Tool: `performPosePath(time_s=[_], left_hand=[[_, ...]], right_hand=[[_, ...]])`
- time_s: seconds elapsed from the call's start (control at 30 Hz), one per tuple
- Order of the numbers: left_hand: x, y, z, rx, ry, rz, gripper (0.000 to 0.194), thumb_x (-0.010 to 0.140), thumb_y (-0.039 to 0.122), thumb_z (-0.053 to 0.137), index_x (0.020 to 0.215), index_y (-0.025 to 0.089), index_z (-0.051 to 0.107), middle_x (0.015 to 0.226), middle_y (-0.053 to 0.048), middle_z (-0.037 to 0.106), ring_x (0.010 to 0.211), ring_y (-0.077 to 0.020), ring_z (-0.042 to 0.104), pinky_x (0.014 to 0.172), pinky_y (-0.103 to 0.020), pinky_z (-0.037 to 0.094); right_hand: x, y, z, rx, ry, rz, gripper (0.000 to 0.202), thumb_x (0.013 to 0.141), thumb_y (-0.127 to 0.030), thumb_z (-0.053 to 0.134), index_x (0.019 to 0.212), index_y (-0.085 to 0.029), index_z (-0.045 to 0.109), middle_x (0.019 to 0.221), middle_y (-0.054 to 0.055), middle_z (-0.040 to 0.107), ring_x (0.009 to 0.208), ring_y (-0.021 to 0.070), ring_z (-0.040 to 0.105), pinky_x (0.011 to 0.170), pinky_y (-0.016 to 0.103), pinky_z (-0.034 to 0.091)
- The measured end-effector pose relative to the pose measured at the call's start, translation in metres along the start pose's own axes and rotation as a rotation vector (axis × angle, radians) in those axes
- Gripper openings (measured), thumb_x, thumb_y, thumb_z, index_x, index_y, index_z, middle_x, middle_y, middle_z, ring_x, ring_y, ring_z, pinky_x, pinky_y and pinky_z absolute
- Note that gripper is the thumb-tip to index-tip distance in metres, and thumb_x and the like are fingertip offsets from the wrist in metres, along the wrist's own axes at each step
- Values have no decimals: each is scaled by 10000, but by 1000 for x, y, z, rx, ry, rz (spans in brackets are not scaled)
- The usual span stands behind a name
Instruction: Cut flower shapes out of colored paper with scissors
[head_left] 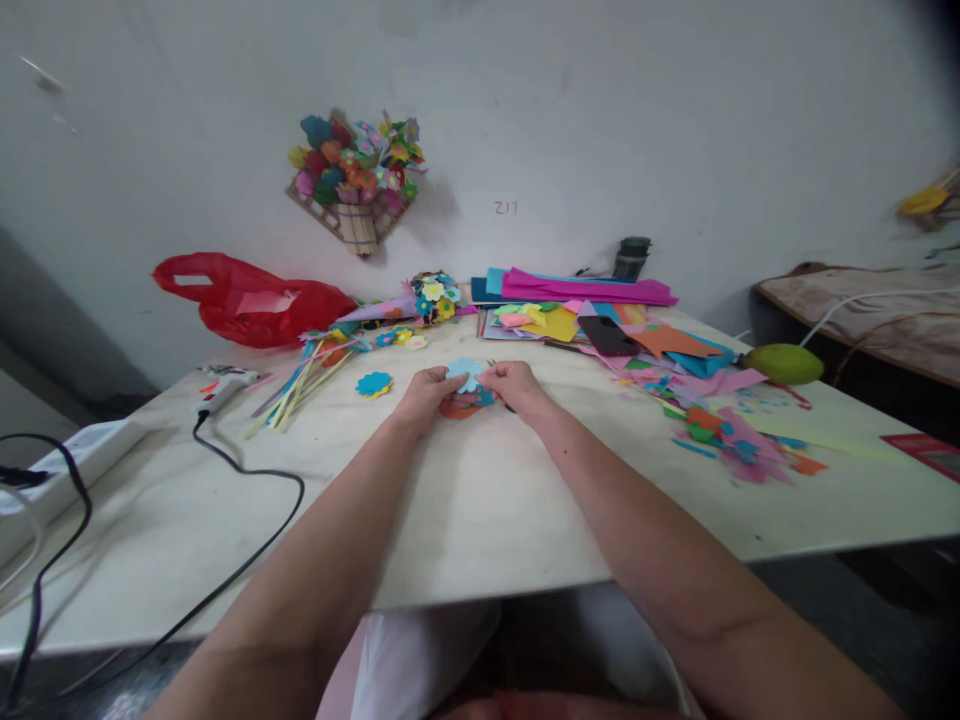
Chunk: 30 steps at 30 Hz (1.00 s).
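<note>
Over the middle of the table, a light blue paper flower point(465, 373) is held between both hands. My left hand point(425, 392) is closed on its left edge, thumb on top. The fingers of my right hand point(517, 385) pinch its right edge. Just below it show an orange paper piece point(454, 410) and a darker blue paper piece point(484, 398), partly hidden by the fingers. A small dark object peeks out beside my right hand, too small to name. Left of my hands lies a blue paper flower point(373, 383) with yellow under it.
Paper strips point(289, 385), a glue gun point(225, 390) with its cord, and a power strip point(67, 475) lie left. A red bag point(247, 300) and flower bouquet point(435, 295) stand behind. Paper scraps point(742, 440), a phone point(606, 336) and a green fruit-like object point(784, 364) are right.
</note>
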<state>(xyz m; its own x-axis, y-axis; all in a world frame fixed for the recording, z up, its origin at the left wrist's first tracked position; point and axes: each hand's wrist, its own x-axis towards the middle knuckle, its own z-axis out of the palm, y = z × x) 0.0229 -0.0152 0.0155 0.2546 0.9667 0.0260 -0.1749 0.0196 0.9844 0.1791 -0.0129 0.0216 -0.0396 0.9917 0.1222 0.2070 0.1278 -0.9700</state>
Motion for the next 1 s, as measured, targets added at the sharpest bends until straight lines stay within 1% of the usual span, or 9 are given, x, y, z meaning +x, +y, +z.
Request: performPosePath(time_s=[0.23, 0.33, 0.43, 0.57, 0.77, 1.0], left_hand=[[0, 1, 1, 0, 3, 2, 299, 605, 280, 744, 762, 111, 555, 686, -72, 656, 617, -188, 662, 577, -257, 538], [0, 0, 1, 15, -17, 16, 317, 602, 289, 745, 789, 114, 560, 698, -66, 659, 616, -183, 660, 587, -260, 538], [1, -1, 1, 32, -25, 35, 327, 602, 297, 744, 804, 123, 554, 704, -53, 658, 614, -172, 659, 596, -255, 537], [3, -4, 0, 60, -32, 58, 326, 626, 323, 724, 812, 133, 535, 696, -40, 649, 605, -168, 658, 592, -259, 536], [5, -7, -1, 76, -38, 47, 342, 625, 331, 727, 817, 140, 519, 694, -46, 649, 604, -176, 659, 567, -259, 535], [1, -1, 5, 74, -19, 10, 320, 630, 319, 727, 798, 144, 517, 682, -47, 652, 618, -179, 662, 556, -241, 526]], right_hand=[[1, 1, -1, -4, -2, 19, 155, 678, -267, 639, 627, -138, 570, 424, -49, 446, 387, 61, 384, 386, 186, 305], [2, 2, -3, -31, -50, 33, 227, 728, -317, 600, 596, -141, 542, 407, -43, 436, 361, 58, 362, 361, 188, 270], [1, 2, -4, -73, -78, 57, 273, 748, -345, 575, 568, -149, 514, 385, -53, 398, 333, 51, 316, 347, 195, 237], [1, 2, -4, -83, -54, 32, 270, 729, -332, 577, 545, -153, 491, 385, -68, 360, 347, 49, 294, 371, 199, 245], [5, 6, -3, -87, -12, -11, 224, 662, -324, 601, 556, -145, 519, 461, -50, 432, 406, 57, 340, 410, 207, 277], [3, 5, -3, -76, -6, -10, 212, 648, -323, 604, 564, -143, 530, 455, -45, 428, 399, 56, 334, 395, 204, 279]])
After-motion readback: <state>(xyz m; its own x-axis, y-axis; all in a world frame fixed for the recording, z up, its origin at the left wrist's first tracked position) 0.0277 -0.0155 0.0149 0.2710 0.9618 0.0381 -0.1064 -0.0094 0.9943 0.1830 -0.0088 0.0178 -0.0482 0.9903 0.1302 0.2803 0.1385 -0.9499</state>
